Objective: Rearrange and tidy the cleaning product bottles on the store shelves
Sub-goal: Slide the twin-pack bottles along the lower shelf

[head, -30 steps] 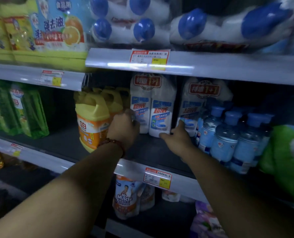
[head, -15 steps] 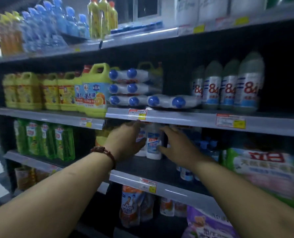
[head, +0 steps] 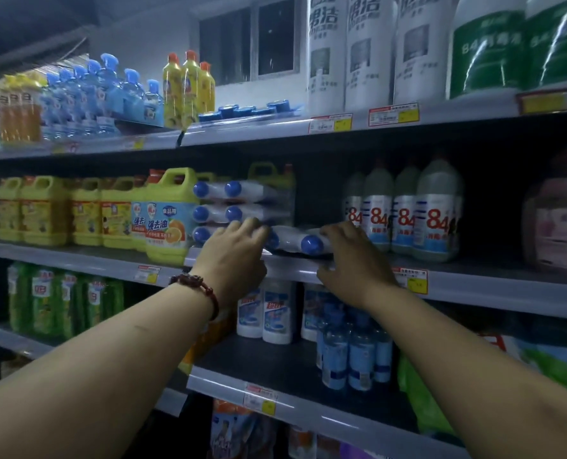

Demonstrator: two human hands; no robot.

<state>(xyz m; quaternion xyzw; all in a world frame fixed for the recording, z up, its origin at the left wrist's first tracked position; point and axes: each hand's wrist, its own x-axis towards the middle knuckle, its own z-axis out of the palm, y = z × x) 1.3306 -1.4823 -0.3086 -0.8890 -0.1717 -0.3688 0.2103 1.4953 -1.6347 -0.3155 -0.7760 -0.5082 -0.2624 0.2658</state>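
White pack [head: 292, 240] lies between stacked packs [head: 254, 193] and 84 bottles [head: 436, 220]

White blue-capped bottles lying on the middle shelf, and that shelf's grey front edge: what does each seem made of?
White blue-capped bottles: probably opaque plastic, under glossy clear wrap that catches light. Grey shelf edge: likely painted metal or plastic, smooth, with a sheen.
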